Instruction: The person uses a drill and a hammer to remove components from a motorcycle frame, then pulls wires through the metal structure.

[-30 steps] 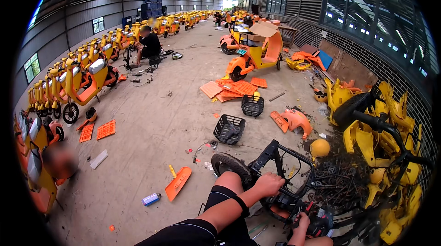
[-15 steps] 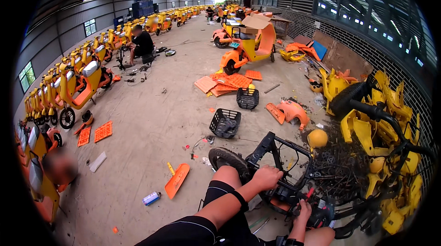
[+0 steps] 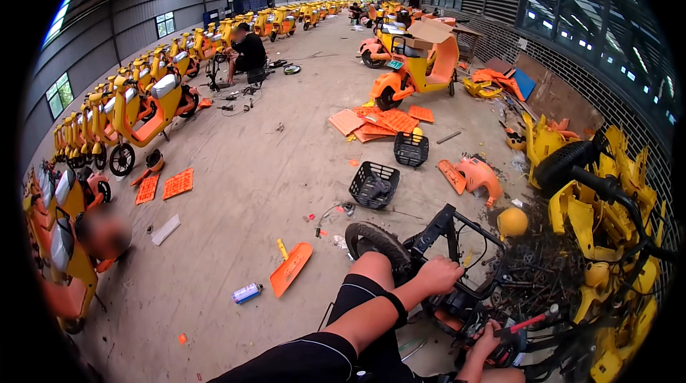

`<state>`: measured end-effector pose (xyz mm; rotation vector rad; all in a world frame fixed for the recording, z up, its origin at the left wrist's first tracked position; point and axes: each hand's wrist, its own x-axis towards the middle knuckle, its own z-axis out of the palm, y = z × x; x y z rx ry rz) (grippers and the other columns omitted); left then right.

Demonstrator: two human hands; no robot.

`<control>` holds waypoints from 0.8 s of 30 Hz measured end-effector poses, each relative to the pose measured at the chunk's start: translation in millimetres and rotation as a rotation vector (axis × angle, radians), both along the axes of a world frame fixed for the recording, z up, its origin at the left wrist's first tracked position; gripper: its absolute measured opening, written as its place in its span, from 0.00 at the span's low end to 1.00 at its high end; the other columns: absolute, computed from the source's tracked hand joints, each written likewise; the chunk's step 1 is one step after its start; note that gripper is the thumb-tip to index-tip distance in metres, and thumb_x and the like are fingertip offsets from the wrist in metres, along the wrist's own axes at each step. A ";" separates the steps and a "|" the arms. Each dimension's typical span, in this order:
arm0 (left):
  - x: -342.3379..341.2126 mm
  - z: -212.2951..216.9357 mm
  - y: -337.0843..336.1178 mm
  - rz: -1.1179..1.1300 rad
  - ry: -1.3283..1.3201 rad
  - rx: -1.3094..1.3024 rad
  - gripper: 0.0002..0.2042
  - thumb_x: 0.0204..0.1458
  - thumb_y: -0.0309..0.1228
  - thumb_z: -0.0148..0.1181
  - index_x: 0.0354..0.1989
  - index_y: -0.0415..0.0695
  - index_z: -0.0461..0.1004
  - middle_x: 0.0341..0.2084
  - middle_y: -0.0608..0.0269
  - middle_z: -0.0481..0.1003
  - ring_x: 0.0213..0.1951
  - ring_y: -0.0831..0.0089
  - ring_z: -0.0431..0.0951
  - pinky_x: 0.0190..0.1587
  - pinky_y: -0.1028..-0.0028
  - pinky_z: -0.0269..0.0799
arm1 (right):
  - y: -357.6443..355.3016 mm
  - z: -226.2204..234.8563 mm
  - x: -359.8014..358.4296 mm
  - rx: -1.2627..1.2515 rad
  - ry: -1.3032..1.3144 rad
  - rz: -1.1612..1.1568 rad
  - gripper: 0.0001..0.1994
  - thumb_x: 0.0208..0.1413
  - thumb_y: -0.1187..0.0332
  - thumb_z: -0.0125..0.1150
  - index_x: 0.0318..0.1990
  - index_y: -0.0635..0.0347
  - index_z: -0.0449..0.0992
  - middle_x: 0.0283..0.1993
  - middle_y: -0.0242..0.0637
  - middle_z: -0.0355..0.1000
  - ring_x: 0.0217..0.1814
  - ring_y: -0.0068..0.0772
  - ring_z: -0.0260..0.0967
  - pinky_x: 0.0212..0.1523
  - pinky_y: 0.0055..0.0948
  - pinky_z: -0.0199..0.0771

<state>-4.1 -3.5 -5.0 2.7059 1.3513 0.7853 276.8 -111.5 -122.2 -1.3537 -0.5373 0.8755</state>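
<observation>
Since half a second ago, the red tool (image 3: 529,322) has swung outward, now slanting to the right of the right hand (image 3: 486,340), and the whole view has shifted, so the floor (image 3: 229,240) and its things sit farther right. The right hand's fingers are curled around the tool's near end, low beside the black frame (image 3: 433,227). The left hand (image 3: 438,276) rests at the upper part of the frame, its fingers folded; I cannot tell whether they grasp a bar or something smaller. The frame lies just in front of the person's knees, its wheel (image 3: 377,241) on the left beyond the near knee. Right of the frame is a heap of dark metal parts (image 3: 536,276), with a yellow dome (image 3: 511,222) at its far edge and yellow panels (image 3: 579,211) piled by the wall. Beyond the frame stands a black basket (image 3: 374,184); to the left lie an orange panel (image 3: 291,269) and a can (image 3: 247,293). Farther off, a co-worker (image 3: 250,51) sits near rows of scooters (image 3: 146,115).
</observation>
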 end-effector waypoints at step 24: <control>10.5 39.9 12.0 0.060 0.332 -0.552 0.15 0.44 0.37 0.64 0.40 0.48 0.84 0.40 0.55 0.84 0.44 0.56 0.84 0.46 0.58 0.80 | -4.5 2.8 -1.0 -0.261 0.396 -0.059 0.07 0.57 0.65 0.61 0.29 0.55 0.73 0.20 0.26 0.64 0.18 0.22 0.60 0.19 0.23 0.60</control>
